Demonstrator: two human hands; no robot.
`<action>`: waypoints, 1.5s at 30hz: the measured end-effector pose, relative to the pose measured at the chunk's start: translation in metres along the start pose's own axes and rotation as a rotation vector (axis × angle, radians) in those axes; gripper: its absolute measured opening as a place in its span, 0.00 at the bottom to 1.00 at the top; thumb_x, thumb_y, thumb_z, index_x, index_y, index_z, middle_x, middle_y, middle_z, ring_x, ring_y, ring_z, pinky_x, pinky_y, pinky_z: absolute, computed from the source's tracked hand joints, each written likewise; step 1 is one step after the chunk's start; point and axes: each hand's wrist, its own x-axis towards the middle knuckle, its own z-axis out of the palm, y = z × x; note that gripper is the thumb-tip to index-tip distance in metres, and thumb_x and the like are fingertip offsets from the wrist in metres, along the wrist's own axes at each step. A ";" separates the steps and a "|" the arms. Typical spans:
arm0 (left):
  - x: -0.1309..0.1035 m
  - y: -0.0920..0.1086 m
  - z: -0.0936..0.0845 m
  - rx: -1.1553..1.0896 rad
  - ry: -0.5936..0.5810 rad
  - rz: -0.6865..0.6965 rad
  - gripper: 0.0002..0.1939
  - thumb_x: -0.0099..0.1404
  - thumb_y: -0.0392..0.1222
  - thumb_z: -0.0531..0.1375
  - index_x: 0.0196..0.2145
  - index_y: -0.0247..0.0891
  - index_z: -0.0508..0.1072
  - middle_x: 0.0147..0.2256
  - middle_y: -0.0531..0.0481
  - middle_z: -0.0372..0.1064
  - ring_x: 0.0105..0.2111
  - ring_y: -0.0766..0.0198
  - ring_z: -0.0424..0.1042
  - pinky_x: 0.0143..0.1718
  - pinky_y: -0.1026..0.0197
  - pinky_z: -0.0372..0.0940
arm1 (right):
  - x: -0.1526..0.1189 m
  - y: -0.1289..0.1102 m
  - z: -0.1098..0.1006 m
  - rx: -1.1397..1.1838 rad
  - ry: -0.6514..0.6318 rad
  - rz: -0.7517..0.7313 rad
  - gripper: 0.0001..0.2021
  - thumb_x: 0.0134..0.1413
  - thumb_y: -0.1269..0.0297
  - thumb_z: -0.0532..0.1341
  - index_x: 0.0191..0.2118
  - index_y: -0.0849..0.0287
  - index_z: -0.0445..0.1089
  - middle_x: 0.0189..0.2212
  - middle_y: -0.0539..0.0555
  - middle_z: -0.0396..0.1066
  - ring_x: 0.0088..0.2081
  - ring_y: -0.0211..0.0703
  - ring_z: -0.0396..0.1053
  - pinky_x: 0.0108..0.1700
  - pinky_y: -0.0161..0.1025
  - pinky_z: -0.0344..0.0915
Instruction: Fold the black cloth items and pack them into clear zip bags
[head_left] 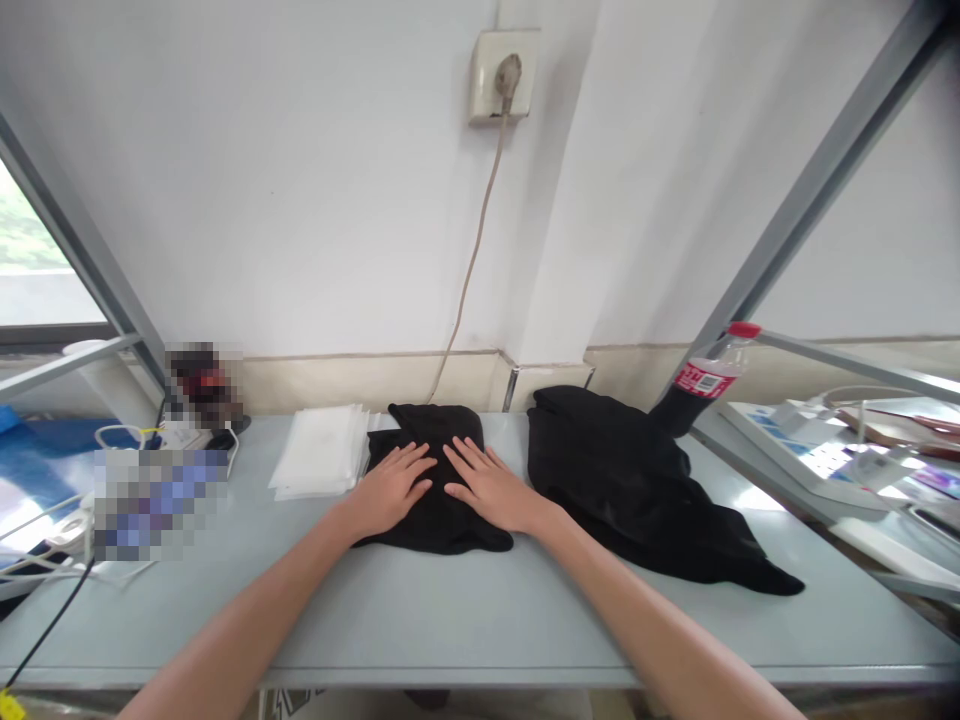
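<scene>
A piece of black cloth (pixel 442 520) lies spread on the grey table in front of me, its edges uneven. My left hand (pixel 390 488) rests flat on its left part, fingers stretched out and apart. On the right part lies my right hand (pixel 491 485), also palm down with the fingers spread. Neither hand grips the fabric. Just left of the cloth is a stack of flat, whitish translucent sheets or bags (pixel 319 450). To the right lies a larger, crumpled heap of black cloth (pixel 622 480), which neither hand touches.
A cola bottle (pixel 701 385) with a red cap leans behind the right-hand heap. From a wall socket (pixel 504 78) a cable (pixel 476 240) runs down behind the table (pixel 450 620). Cables and blurred items crowd the left end. Metal posts rise at both sides.
</scene>
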 end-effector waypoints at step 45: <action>0.012 0.006 -0.019 -0.236 0.523 -0.219 0.14 0.79 0.44 0.51 0.56 0.41 0.69 0.51 0.44 0.73 0.51 0.53 0.72 0.54 0.48 0.67 | -0.032 0.015 -0.163 0.548 0.209 -0.028 0.47 0.56 0.60 0.69 0.77 0.45 0.46 0.78 0.48 0.42 0.76 0.54 0.42 0.77 0.51 0.38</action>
